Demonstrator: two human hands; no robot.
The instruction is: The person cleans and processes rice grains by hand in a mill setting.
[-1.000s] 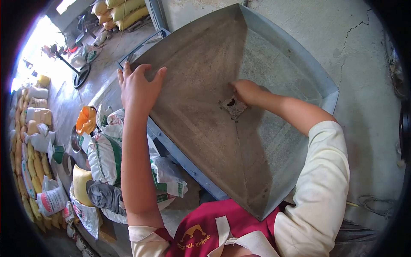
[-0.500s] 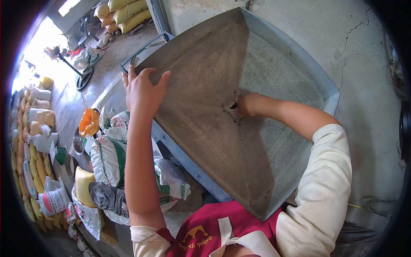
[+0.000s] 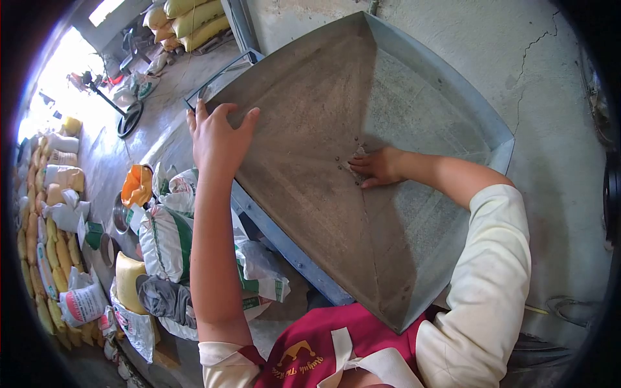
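In front of me is a large square metal hopper (image 3: 304, 200) with raised rims and sides sloping down to its centre. My left hand (image 3: 223, 139) rests at its left rim, fingers spread and thumb apart, with nothing gripped. At the centre, my right hand (image 3: 383, 167) lies palm down with its fingers out over the small opening, which it mostly covers. Small bolts surround that opening. What lies beneath the right palm is hidden.
Blue metal framing (image 3: 291, 252) runs below the hopper's left side. White and green sacks (image 3: 165, 242), an orange bag (image 3: 137, 186) and stacked yellow sacks (image 3: 200, 22) stand to the left. A cracked wall (image 3: 543, 84) borders the right.
My right hand has come up out of the central opening, and its fingers now show flat over it. My left hand has stayed nearly still at the rim.
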